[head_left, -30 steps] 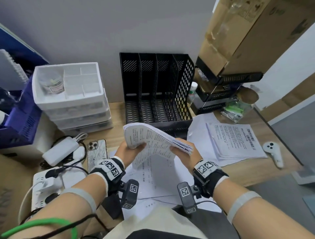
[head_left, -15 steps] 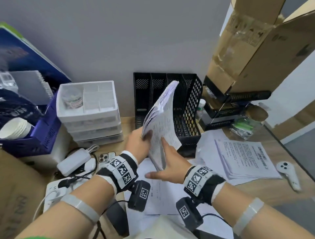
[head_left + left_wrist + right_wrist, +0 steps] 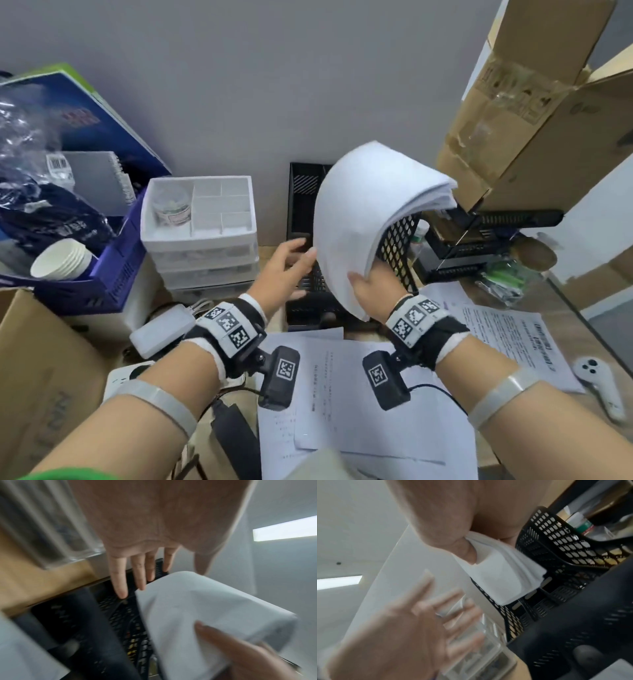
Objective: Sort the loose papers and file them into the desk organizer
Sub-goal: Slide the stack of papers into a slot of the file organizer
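Now the right hand pinches a stack of paper at its lower corner, thumb on one face and fingers hidden behind, and holds it up over the organizer. The left hand is spread, fingers straight, just beside the stack's edge — I cannot tell if it touches. The stack looks light but soft: its top flops over to the right like a hood. I judge a corner grip is too weak here; holding the long edge with both hands should keep the sheets straight and together, since loose sheets can slide apart.

The organizer is black mesh with upright slots; the part in view holds no paper. More sheets lie on the desk — still unfiled. A white drawer box has a small jar in its top tray, and a blue crate holds paper cups.
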Action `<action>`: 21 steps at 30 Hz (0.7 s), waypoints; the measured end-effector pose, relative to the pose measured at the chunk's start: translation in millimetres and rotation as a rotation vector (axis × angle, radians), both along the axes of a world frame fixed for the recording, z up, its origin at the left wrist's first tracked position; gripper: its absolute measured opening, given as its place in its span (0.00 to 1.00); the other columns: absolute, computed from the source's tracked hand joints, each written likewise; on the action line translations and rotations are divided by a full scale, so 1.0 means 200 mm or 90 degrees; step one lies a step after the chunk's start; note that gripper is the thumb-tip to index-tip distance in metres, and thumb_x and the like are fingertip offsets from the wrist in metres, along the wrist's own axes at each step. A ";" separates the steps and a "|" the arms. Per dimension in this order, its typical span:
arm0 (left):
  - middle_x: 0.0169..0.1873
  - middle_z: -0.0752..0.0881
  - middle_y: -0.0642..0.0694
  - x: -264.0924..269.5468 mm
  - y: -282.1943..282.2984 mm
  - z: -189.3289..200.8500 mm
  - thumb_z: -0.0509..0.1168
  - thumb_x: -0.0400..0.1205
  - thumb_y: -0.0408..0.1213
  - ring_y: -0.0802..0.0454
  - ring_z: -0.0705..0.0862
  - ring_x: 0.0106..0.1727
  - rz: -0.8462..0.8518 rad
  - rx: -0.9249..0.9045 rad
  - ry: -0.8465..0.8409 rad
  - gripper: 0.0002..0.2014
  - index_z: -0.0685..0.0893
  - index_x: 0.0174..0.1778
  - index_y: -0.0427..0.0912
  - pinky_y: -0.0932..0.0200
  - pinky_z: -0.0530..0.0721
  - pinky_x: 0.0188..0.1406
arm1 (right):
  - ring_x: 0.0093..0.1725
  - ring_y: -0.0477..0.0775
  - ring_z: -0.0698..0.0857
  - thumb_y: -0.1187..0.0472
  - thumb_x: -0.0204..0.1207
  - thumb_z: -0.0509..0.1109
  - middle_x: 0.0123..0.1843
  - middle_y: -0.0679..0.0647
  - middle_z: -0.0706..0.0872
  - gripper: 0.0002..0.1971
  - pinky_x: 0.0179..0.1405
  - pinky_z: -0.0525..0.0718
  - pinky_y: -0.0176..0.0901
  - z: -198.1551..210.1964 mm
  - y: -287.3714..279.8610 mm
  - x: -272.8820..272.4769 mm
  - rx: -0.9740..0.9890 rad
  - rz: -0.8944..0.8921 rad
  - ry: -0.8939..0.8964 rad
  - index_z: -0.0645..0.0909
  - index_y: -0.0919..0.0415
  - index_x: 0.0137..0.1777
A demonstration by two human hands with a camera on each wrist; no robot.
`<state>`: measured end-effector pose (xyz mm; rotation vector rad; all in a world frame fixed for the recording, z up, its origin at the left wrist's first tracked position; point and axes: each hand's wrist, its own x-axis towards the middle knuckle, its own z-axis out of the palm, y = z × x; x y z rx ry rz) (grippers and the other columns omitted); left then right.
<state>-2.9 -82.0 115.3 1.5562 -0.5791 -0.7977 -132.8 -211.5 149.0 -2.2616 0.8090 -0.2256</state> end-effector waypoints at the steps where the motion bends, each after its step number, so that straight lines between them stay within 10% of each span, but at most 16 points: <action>1: 0.74 0.78 0.43 0.01 0.00 -0.05 0.63 0.82 0.61 0.45 0.83 0.69 0.018 0.057 0.069 0.31 0.70 0.79 0.52 0.36 0.87 0.64 | 0.74 0.64 0.76 0.65 0.84 0.62 0.73 0.64 0.79 0.21 0.68 0.71 0.39 0.01 0.00 0.00 0.055 -0.015 -0.035 0.70 0.68 0.75; 7: 0.56 0.91 0.37 -0.06 -0.07 -0.30 0.61 0.86 0.55 0.39 0.88 0.60 0.041 -0.115 0.600 0.27 0.78 0.74 0.38 0.40 0.88 0.61 | 0.71 0.59 0.80 0.66 0.80 0.68 0.69 0.61 0.83 0.20 0.69 0.76 0.44 -0.02 0.01 0.06 0.210 -0.036 -0.119 0.76 0.67 0.72; 11: 0.67 0.86 0.33 -0.04 -0.19 -0.30 0.57 0.90 0.35 0.41 0.88 0.59 0.105 -0.206 0.606 0.20 0.74 0.78 0.32 0.47 0.93 0.49 | 0.65 0.59 0.84 0.67 0.75 0.72 0.63 0.58 0.87 0.18 0.69 0.81 0.56 -0.02 -0.08 0.10 0.274 -0.026 -0.135 0.79 0.60 0.66; 16: 0.72 0.82 0.31 0.04 -0.25 -0.33 0.55 0.91 0.31 0.36 0.85 0.64 0.097 -0.139 0.545 0.18 0.71 0.77 0.31 0.42 0.88 0.56 | 0.62 0.57 0.88 0.60 0.73 0.77 0.61 0.53 0.89 0.18 0.66 0.83 0.55 0.16 -0.27 0.16 0.401 -0.170 -0.266 0.82 0.58 0.62; 21: 0.69 0.85 0.33 0.11 -0.25 -0.40 0.56 0.90 0.31 0.36 0.86 0.65 0.104 -0.057 0.539 0.17 0.73 0.75 0.33 0.40 0.90 0.55 | 0.61 0.55 0.87 0.62 0.78 0.72 0.60 0.52 0.89 0.06 0.67 0.82 0.57 0.35 -0.40 0.22 0.278 -0.136 -0.268 0.82 0.53 0.53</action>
